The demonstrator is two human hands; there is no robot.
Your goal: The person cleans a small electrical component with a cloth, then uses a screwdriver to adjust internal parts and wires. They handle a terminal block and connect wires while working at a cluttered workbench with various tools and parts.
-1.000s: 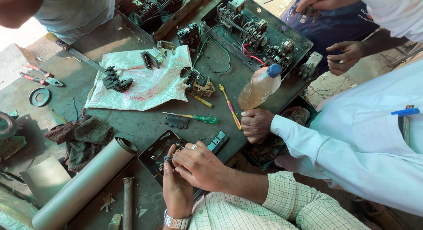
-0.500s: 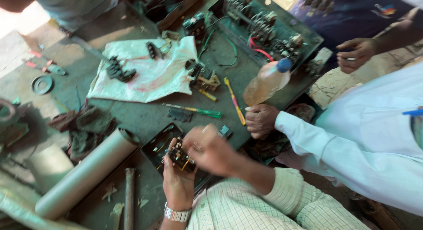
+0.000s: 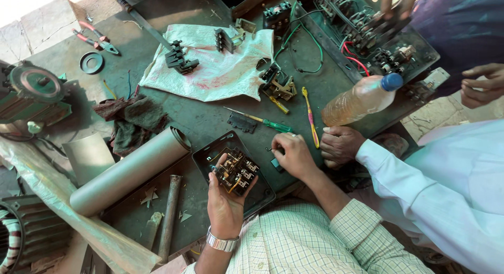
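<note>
left hand (image 3: 224, 200): its palm is hidden behind the switch block (image 3: 236, 171) it grips, and the block's small contacts are too fine to tell apart. right hand (image 3: 293, 156): its fingertips curl down on the green bench (image 3: 210, 122), and a small dark part (image 3: 276, 164) under them is mostly hidden. black tray (image 3: 220, 148): its near half is hidden by the block and left hand. co-worker's fist (image 3: 340, 145): whatever it holds cannot be seen. motor (image 3: 29, 95): cut off by the left edge. upper hands (image 3: 394, 1): cut off by the top edge.

Grey tube (image 3: 128, 171), rags (image 3: 131, 119), bottle (image 3: 359, 99) (amber liquid)
</note>
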